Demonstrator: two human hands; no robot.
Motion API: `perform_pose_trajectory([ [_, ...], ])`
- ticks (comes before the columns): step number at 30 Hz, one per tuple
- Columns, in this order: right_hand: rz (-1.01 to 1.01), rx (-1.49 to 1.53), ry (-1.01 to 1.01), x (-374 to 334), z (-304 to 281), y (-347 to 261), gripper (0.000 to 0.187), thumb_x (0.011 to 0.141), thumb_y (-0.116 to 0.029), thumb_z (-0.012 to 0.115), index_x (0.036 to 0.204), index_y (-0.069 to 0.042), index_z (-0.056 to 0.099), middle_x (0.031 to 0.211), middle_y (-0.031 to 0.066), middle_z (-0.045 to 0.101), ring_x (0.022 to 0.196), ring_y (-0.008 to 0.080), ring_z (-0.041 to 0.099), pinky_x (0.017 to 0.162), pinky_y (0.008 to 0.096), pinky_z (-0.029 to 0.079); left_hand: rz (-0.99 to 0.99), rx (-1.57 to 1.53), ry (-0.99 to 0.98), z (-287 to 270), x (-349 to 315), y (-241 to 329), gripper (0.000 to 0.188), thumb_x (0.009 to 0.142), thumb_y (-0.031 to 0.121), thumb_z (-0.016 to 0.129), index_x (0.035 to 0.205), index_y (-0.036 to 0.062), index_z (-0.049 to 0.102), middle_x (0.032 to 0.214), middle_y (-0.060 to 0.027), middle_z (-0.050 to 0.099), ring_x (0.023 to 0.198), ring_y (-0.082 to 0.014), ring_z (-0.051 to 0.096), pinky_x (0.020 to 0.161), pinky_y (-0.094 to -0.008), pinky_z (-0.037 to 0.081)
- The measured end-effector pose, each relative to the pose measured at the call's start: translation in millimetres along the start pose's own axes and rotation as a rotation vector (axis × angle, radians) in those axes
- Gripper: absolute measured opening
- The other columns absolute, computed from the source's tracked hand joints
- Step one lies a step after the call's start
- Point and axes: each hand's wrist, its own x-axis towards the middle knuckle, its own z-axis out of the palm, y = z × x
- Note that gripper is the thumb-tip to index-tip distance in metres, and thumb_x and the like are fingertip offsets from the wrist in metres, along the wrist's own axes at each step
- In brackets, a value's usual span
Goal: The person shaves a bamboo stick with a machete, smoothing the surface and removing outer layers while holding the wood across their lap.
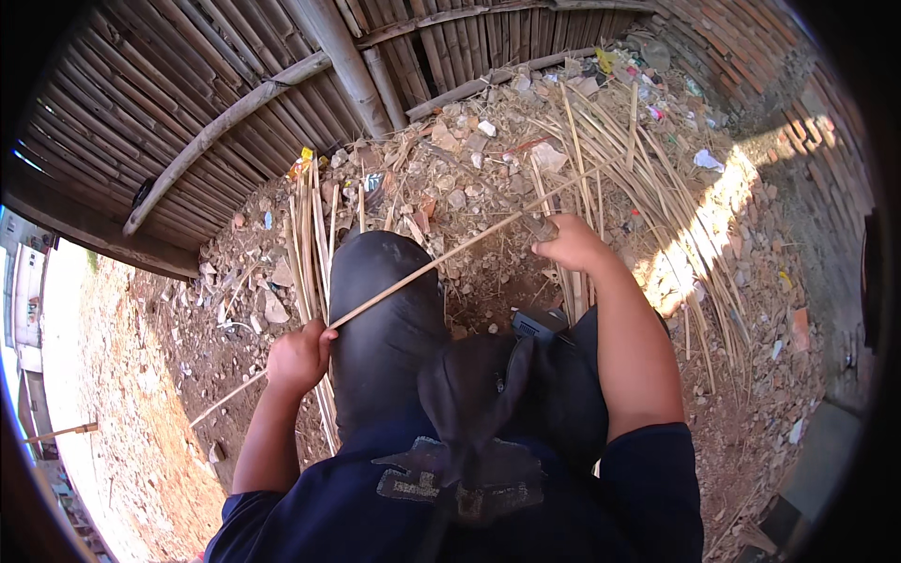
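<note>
A long, thin bamboo strip [427,267] slants across my raised left knee, from the lower left to the upper right. My left hand [298,359] is closed round it beside the knee. My right hand [571,246], beyond the knees on the right, is closed on the brown handle of what looks like a knife [538,226]. The blade seems to point up and left, dull against the rubble and hard to make out. The strip crosses the tool just by the fingers of my right hand.
Cut bamboo strips [305,235] lie left of my knee, and a larger spread of strips [662,192] lies at the right. Stones and litter cover the dirt ground [460,197]. A bamboo wall [206,103] rises at the far left, a brick wall [741,47] at the right.
</note>
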Motion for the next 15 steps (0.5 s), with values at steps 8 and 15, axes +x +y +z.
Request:
perform_pose_trajectory([
  [8, 0.045, 0.009, 0.204, -11, -12, -30, 0.033, 0.083, -0.025, 0.071, 0.114, -0.014, 0.074, 0.103, 0.0195, 0.074, 0.098, 0.0394, 0.070, 0.086, 0.0490, 0.054, -0.004, -0.073, 0.039, 4, -2, -3, 0.034, 0.106, 0.036, 0.049, 0.092, 0.0061, 0.060, 0.074, -0.0252, 0.067, 0.072, -0.0490, 0.066, 0.065, -0.0578, 0.052],
  [15, 0.198, 0.387, 0.419, 22, -23, 37, 0.036, 0.082, -0.021, 0.071, 0.113, -0.001, 0.071, 0.102, 0.0229, 0.074, 0.098, 0.0405, 0.070, 0.088, 0.0461, 0.055, 0.040, -0.121, 0.050, -1, 3, -1, 0.032, 0.106, 0.032, 0.051, 0.090, 0.0052, 0.059, 0.071, -0.0260, 0.064, 0.069, -0.0490, 0.065, 0.064, -0.0581, 0.051],
])
